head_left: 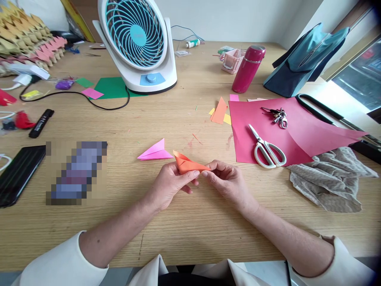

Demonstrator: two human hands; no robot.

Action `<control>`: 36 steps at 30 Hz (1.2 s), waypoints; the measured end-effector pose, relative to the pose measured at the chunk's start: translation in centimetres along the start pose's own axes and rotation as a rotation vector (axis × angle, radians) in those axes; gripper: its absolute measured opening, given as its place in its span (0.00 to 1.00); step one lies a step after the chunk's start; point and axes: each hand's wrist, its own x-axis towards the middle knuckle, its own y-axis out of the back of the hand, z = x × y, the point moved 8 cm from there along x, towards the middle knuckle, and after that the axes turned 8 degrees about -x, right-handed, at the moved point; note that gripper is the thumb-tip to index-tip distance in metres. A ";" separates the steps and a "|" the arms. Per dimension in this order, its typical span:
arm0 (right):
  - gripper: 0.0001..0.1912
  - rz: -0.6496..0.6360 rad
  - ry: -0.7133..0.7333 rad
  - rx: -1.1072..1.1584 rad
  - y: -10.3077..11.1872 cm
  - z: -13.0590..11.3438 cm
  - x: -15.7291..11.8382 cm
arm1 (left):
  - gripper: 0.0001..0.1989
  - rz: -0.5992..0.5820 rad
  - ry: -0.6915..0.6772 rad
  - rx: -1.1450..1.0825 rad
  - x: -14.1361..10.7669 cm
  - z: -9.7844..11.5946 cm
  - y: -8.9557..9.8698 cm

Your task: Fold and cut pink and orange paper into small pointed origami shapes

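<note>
A folded piece of orange paper (190, 165) is held between my two hands above the wooden table. My left hand (175, 180) pinches its lower edge, thumb on the near side. At the paper's pointed right end, my right hand (224, 180) grips the tip between thumb and fingers. Just beyond my left hand lies a pink folded paper plane (156, 151). White-handled scissors (268, 151) rest on large dark pink paper (247, 119) to the right.
A white fan (149, 77) stands at the back on the table (166, 230). Right of it are a magenta bottle (248, 69), a blue bag (303, 63), keys (279, 117) and a grey cloth (330, 182). Left lie a black marker (41, 124), a cable and a dark phone-like device (22, 172).
</note>
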 end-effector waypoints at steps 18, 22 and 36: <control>0.18 0.028 -0.044 -0.017 0.2 -0.1 0.2 | 0.17 0.037 0.016 0.026 -0.1 -0.3 0.2; 0.19 0.032 -0.055 -0.007 0.3 0.0 0.1 | 0.15 0.035 0.011 0.020 -0.1 -0.3 0.2; 0.19 0.052 -0.011 -0.023 0.4 -0.6 0.2 | 0.16 0.054 0.010 0.012 -0.1 -0.3 0.2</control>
